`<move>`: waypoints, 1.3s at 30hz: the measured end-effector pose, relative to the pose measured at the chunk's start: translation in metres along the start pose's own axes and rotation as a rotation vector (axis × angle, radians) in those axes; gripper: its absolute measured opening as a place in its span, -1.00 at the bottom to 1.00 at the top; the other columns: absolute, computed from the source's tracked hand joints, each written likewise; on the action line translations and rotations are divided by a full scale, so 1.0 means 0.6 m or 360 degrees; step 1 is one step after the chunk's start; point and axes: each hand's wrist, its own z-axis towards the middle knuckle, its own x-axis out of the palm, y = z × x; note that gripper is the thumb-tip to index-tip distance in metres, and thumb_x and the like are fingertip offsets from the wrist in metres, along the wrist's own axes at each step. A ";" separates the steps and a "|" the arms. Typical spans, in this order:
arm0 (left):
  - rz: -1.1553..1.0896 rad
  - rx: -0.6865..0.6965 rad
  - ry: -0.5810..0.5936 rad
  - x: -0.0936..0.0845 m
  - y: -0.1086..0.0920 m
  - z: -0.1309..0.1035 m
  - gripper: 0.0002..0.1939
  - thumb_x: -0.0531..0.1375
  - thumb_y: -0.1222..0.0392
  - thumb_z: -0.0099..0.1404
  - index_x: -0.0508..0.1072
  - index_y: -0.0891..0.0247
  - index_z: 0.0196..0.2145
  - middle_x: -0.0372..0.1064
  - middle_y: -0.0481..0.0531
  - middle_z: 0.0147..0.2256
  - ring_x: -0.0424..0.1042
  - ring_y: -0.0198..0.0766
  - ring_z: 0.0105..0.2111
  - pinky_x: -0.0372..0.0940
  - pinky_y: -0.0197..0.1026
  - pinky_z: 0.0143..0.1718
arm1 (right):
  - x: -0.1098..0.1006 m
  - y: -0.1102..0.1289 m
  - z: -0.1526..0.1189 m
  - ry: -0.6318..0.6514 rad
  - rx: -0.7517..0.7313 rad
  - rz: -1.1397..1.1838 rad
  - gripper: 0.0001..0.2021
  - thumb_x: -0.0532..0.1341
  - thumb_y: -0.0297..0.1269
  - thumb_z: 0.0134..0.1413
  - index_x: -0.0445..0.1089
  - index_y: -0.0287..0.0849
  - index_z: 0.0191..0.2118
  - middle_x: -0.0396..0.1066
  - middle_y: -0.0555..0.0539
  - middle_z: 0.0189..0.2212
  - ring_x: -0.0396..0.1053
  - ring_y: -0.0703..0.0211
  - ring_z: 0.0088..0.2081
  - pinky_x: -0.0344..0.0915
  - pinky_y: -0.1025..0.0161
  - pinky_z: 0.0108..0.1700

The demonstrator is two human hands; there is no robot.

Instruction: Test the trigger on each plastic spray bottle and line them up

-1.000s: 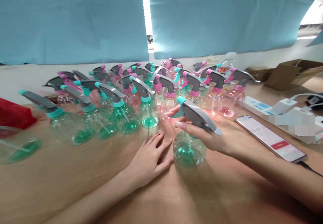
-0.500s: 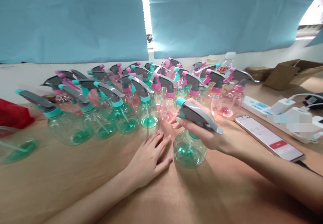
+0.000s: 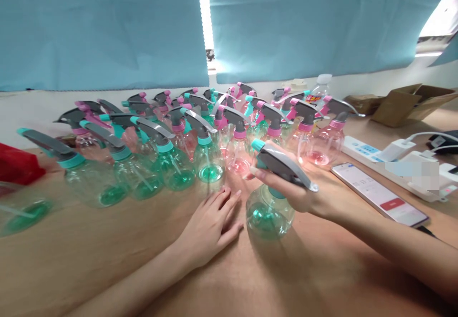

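Note:
My right hand (image 3: pixel 300 188) is wrapped round the neck of a green spray bottle (image 3: pixel 268 217) with a grey and teal spray head. The bottle stands upright on the wooden table (image 3: pixel 143 245). Flat on the table to its left rests my left hand (image 3: pixel 211 226), fingers spread and holding nothing. Behind the hands are rows of spray bottles, green ones such as the one with a teal collar (image 3: pixel 210 162) and pink ones such as the one with a pink collar (image 3: pixel 239 155).
A phone (image 3: pixel 379 193) lies at the right beside a white power strip (image 3: pixel 365 150) with plugs and cables. Farther back are an open cardboard box (image 3: pixel 397 105) and a clear bottle with a white cap (image 3: pixel 324 86). Something red (image 3: pixel 17 164) sits at the far left.
The fingers of my right hand have closed in more around the neck of the bottle. My left hand stays flat in place. The view has shifted very slightly.

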 end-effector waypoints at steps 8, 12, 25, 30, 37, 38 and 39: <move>0.0014 -0.0013 -0.0020 0.002 0.001 0.000 -0.46 0.09 0.03 0.40 0.16 0.28 0.25 0.13 0.24 0.23 0.11 0.05 0.21 0.10 0.09 0.16 | 0.021 -0.015 0.008 -0.0031 -0.0134 0.0558 -0.82 0.19 -0.30 0.11 0.34 -0.10 -0.14 0.47 -0.05 -0.16 0.49 0.19 -0.29 0.42 0.18 -0.19; 0.0024 0.0002 -0.0039 0.003 0.002 0.001 -0.48 0.09 0.03 0.41 0.17 0.28 0.24 0.15 0.24 0.22 0.12 0.04 0.20 0.10 0.09 0.16 | 0.026 -0.019 0.006 -0.0042 -0.0055 0.0526 -0.75 0.21 -0.25 0.12 0.39 -0.12 -0.07 0.49 -0.05 -0.27 0.49 0.14 -0.27 0.44 0.19 -0.25; -0.0003 0.0004 -0.0086 0.002 0.000 0.000 -0.52 0.09 0.05 0.40 0.20 0.25 0.21 0.17 0.23 0.20 0.15 0.04 0.19 0.13 0.11 0.15 | 0.046 -0.034 0.005 -0.0092 -0.0078 0.0519 -0.61 0.19 -0.27 0.11 0.33 -0.07 0.08 0.48 -0.08 -0.24 0.46 0.07 -0.19 0.45 0.10 -0.17; -0.0001 0.0013 -0.0109 0.006 0.002 -0.002 -0.53 0.10 0.05 0.40 0.21 0.24 0.20 0.18 0.23 0.20 0.15 0.06 0.19 0.12 0.12 0.15 | 0.047 -0.033 0.006 -0.0100 -0.0172 0.0584 -0.57 0.17 -0.30 0.14 0.29 0.04 0.15 0.44 -0.07 -0.03 0.45 0.15 -0.16 0.44 0.15 -0.12; 0.0018 0.0004 -0.0089 0.004 0.000 -0.001 -0.53 0.09 0.06 0.40 0.22 0.26 0.19 0.18 0.24 0.20 0.15 0.05 0.20 0.13 0.12 0.15 | 0.044 -0.028 0.007 -0.0108 -0.0132 0.0610 -0.57 0.17 -0.34 0.09 0.33 0.01 0.11 0.47 -0.10 -0.12 0.48 0.09 -0.18 0.46 0.11 -0.17; 0.0015 -0.0001 -0.0090 0.003 0.000 -0.001 -0.54 0.09 0.06 0.40 0.23 0.24 0.19 0.19 0.24 0.20 0.16 0.05 0.20 0.14 0.12 0.14 | 0.043 -0.027 0.007 -0.0105 -0.0124 0.0593 -0.59 0.17 -0.36 0.08 0.35 0.01 0.08 0.46 -0.10 -0.08 0.48 0.09 -0.18 0.46 0.10 -0.16; 0.0010 -0.0001 -0.0092 0.003 0.000 -0.001 -0.55 0.09 0.05 0.40 0.24 0.24 0.18 0.20 0.23 0.19 0.16 0.05 0.20 0.14 0.12 0.14 | 0.041 -0.026 0.008 -0.0103 -0.0120 0.0567 -0.60 0.17 -0.38 0.06 0.37 0.00 0.05 0.45 -0.10 -0.05 0.48 0.09 -0.18 0.45 0.09 -0.15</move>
